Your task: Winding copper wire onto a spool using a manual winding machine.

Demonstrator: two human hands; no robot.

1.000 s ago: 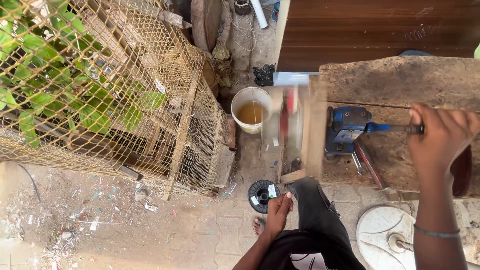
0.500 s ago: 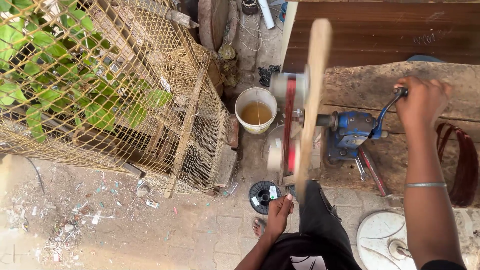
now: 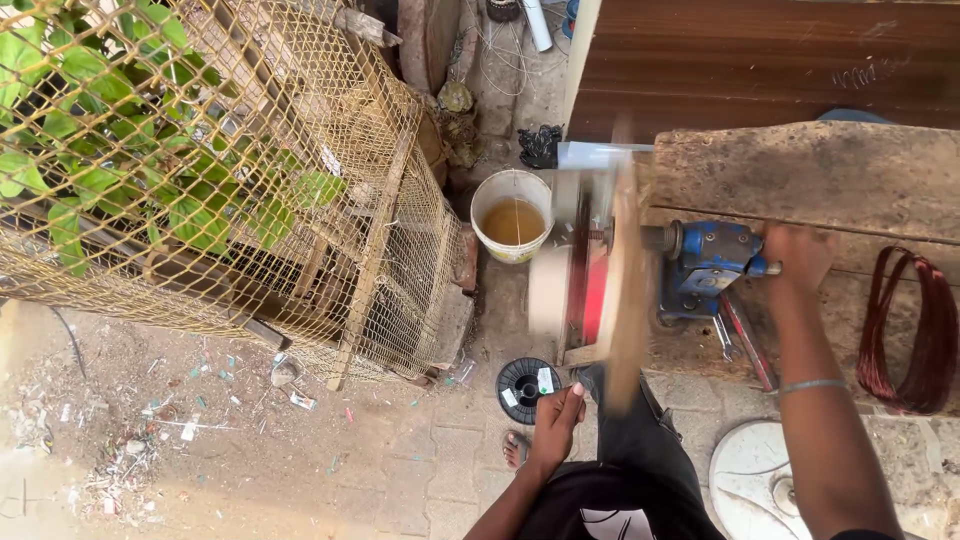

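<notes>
The right hand (image 3: 797, 255) reaches onto the wooden table (image 3: 830, 175) and its grip is closed around the crank handle (image 3: 762, 267) of a blue hand-cranked winder (image 3: 712, 262), which is fixed near the table's left edge. A shaft runs from the winder out past that edge and carries a wooden board (image 3: 628, 300) and a red and pale spool (image 3: 575, 290); both are blurred, so their exact shape cannot be told. The left hand (image 3: 556, 425) sits low, resting on the person's dark trouser leg (image 3: 640, 450), fingers loosely curled and pointing up toward the blurred board; its grip holds nothing that can be made out. A thin bracelet (image 3: 810, 385) circles the right wrist.

On the table's right side lies a coil of reddish copper wire (image 3: 915, 335), well apart from the winder. Just below the winder, near the table's front edge, lie a few slim metal tools (image 3: 742, 340). On the paved ground off the table's left edge stands a white bucket (image 3: 512, 215) with brownish liquid in it. A black reel (image 3: 527, 388) lies on the ground just beside the left hand. A round white disc (image 3: 765, 480) lies on the ground at the lower right. A wire mesh cage (image 3: 230, 180) around green leaves fills the left side, with litter scattered on the ground below it.
</notes>
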